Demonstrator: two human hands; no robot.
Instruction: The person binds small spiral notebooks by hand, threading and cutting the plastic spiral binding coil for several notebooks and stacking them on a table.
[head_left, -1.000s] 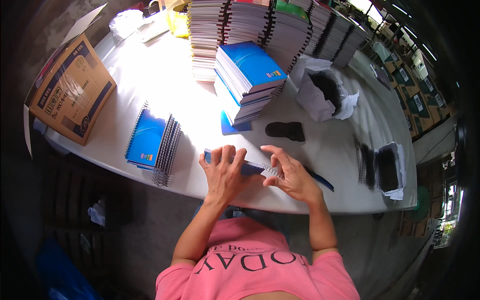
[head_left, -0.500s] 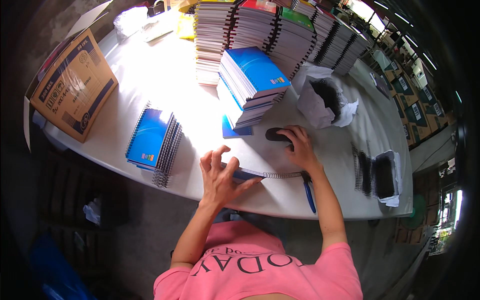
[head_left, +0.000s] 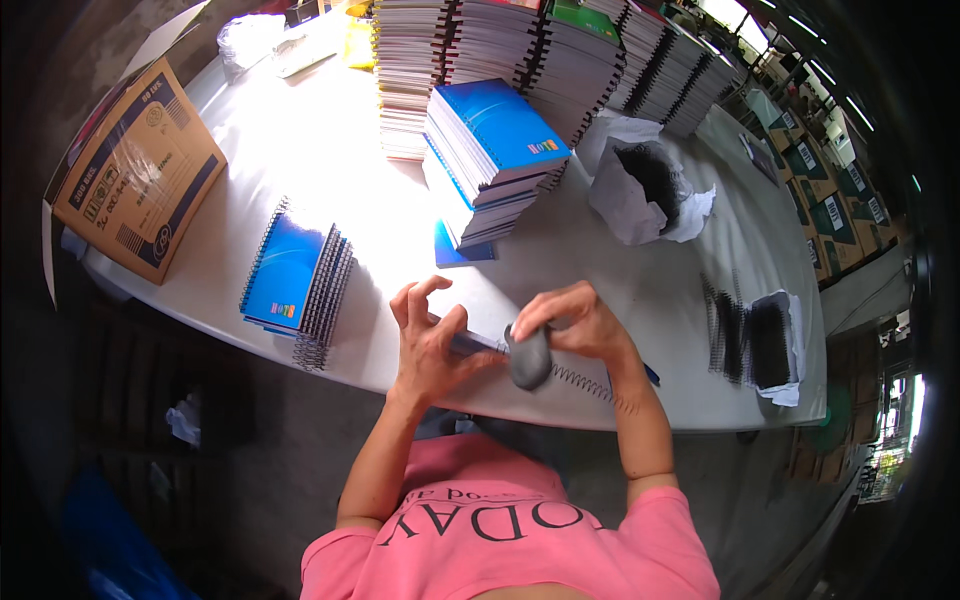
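My left hand (head_left: 428,345) grips a thin notebook (head_left: 474,343) near the table's front edge, thumb and fingers on either side of it. From the notebook's right end a wire spiral coil (head_left: 588,384) sticks out toward my right forearm. A dark grey oval pad (head_left: 528,360), shaped like a computer mouse, is pinched in my right hand (head_left: 582,322) where coil and notebook meet. The pad hides that spot, and I cannot tell whether it touches the coil. Behind my right forearm, a blue-handled tool (head_left: 651,375) is mostly hidden.
Spiral-bound blue notebooks (head_left: 290,270) lie at the left, near a cardboard box (head_left: 145,175). A blue notebook stack (head_left: 500,130) stands ahead, before taller bound stacks (head_left: 490,45). Dark coils fill a paper wrapping (head_left: 640,190); more loose coils (head_left: 725,325) lie at right.
My right hand has lifted the grey pad off the table and brought it left and nearer to the notebook's end. The coil now slants down to the right. My left hand keeps its hold.
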